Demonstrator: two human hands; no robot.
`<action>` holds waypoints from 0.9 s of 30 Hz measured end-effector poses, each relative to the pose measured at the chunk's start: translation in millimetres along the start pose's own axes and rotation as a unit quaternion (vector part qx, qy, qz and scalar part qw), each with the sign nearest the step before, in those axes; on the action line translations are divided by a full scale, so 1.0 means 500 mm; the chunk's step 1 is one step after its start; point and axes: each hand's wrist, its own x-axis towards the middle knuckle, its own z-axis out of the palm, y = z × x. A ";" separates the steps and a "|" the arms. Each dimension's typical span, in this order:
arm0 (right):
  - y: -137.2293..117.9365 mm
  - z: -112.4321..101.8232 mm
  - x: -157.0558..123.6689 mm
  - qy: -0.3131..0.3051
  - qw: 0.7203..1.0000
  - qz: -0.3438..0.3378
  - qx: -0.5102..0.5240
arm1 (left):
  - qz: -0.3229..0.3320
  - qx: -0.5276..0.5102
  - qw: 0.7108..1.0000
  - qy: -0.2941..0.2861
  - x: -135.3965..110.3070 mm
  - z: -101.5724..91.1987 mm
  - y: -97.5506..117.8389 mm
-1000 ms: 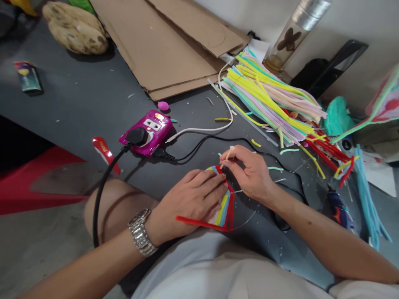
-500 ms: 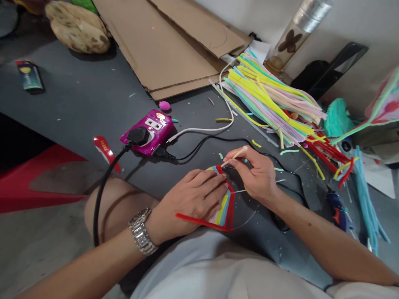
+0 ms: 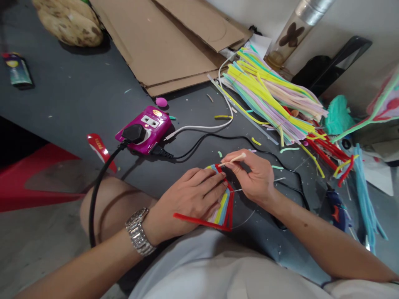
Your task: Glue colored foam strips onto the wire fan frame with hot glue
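Note:
My left hand point(image 3: 193, 195), a metal watch on its wrist, lies over a striped panel of pipe cleaners point(image 3: 222, 211) and holds it down, fingers close together and thumb hidden. Yellow, blue and pale strips show beside it, edged in red. A loose red pipe cleaner point(image 3: 187, 219) runs from the panel's lower corner across the back of that hand. My right hand point(image 3: 254, 176) pinches a thin pale stick point(image 3: 233, 159) with a rounded end. The stick's lower tip is at the red edge, near the panel's top corner.
A purple power strip point(image 3: 146, 128) with black cables sits left of the hands. Bundles of coloured pipe cleaners point(image 3: 271, 95) lie at the back right, a glue gun point(image 3: 338, 207) at the right. Cardboard sheets point(image 3: 174, 45) are at the back, a red-handled tool point(image 3: 101, 151) near the edge.
The stick in my right hand now lies flatter, its tip still at the red edge. My left hand stays on the panel. The view has shifted slightly.

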 end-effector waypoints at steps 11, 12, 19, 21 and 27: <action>0.004 -0.001 -0.003 0.001 0.999 -0.027 -0.024 | -0.004 -0.003 1.000 -0.009 -0.003 0.003 -0.002; 0.004 0.000 -0.003 0.003 0.999 -0.031 -0.029 | -0.004 -0.002 1.000 -0.010 -0.004 0.004 -0.003; -0.001 0.008 -0.011 0.021 1.000 0.020 -0.001 | 0.001 -0.004 1.000 -0.004 -0.002 0.005 -0.002; 0.001 0.009 -0.018 0.048 0.996 0.069 0.041 | 0.001 -0.005 1.000 -0.005 0.000 0.003 -0.002; 0.005 0.008 -0.033 0.085 0.986 0.124 0.072 | -0.003 -0.007 1.000 -0.007 0.000 0.001 -0.001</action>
